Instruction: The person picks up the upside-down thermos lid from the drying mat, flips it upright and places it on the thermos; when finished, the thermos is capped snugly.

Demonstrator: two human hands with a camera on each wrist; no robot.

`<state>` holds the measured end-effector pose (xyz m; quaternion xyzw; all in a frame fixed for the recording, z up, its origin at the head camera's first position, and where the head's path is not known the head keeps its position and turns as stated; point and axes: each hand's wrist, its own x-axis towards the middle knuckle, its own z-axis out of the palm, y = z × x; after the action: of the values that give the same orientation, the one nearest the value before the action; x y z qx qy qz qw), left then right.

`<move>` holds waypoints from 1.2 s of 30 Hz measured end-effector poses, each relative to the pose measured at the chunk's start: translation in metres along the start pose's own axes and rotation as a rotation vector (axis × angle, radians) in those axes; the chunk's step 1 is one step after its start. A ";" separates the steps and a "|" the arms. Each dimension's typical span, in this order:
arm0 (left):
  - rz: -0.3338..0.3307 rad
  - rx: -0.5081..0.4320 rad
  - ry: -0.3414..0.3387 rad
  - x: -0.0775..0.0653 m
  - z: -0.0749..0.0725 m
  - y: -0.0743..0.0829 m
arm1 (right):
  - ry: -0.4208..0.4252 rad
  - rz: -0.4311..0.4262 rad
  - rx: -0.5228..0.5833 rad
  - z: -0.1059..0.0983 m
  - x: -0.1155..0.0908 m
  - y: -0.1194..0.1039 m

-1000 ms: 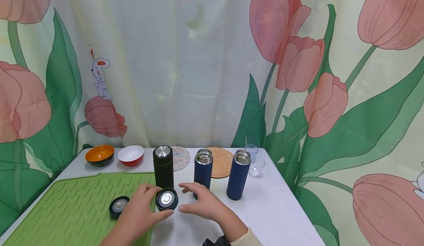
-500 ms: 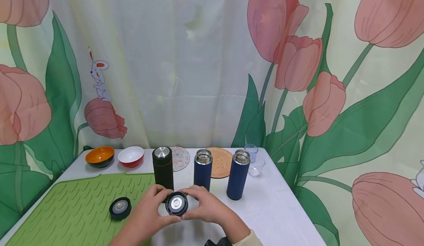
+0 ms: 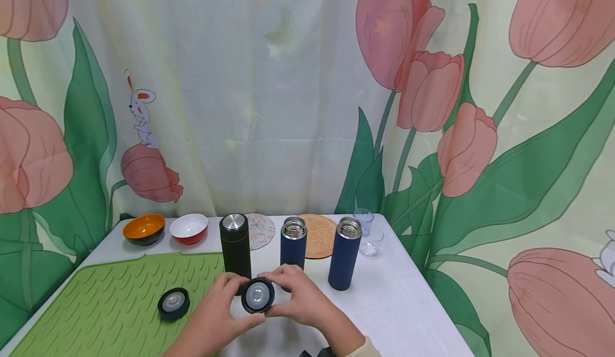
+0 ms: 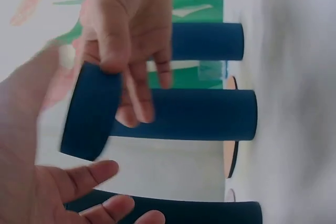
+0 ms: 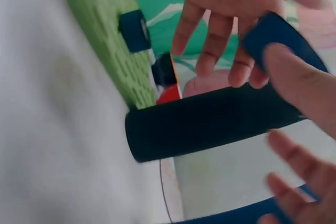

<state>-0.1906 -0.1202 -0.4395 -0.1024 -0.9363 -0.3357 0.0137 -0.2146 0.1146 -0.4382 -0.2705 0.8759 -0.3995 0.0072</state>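
A dark blue-black bottle lid (image 3: 258, 295) is held up in front of the bottles, its round silvery inside facing the head camera. My right hand (image 3: 302, 295) grips it from the right, the thumb over its side in the left wrist view. My left hand (image 3: 221, 314) frames it from the left, fingers loosely spread with fingertips right at its rim; its thumb stands a little off the lid (image 4: 92, 111) in the left wrist view. Behind stand a capped black thermos bottle (image 3: 235, 253) and two uncapped blue thermos bottles, the middle one (image 3: 293, 247) and the right one (image 3: 344, 255).
A second lid (image 3: 173, 304) lies inside-up on the green ribbed mat (image 3: 120, 287). At the back of the white table (image 3: 394, 309) are an orange bowl (image 3: 144, 228), a red-and-white bowl (image 3: 189, 228), two round coasters and clear glasses (image 3: 363, 219).
One second ago the left hand held the lid farther left, with the right hand apart. The lid has moved right, the right hand has taken hold, and the left thumb now stands off it.
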 end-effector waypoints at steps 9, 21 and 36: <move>-0.131 -0.533 -0.257 0.002 -0.001 -0.008 | 0.346 -0.465 -0.443 0.002 -0.002 -0.002; -0.202 -0.653 -0.317 0.007 0.005 -0.007 | 0.390 -0.528 -0.559 0.004 -0.004 -0.002; -0.190 -0.783 -0.196 0.004 0.005 -0.004 | 0.394 -0.560 -0.578 0.001 -0.006 -0.006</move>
<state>-0.1946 -0.1194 -0.4453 -0.0446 -0.7400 -0.6550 -0.1464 -0.2068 0.1137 -0.4358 -0.4071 0.8291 -0.1685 -0.3441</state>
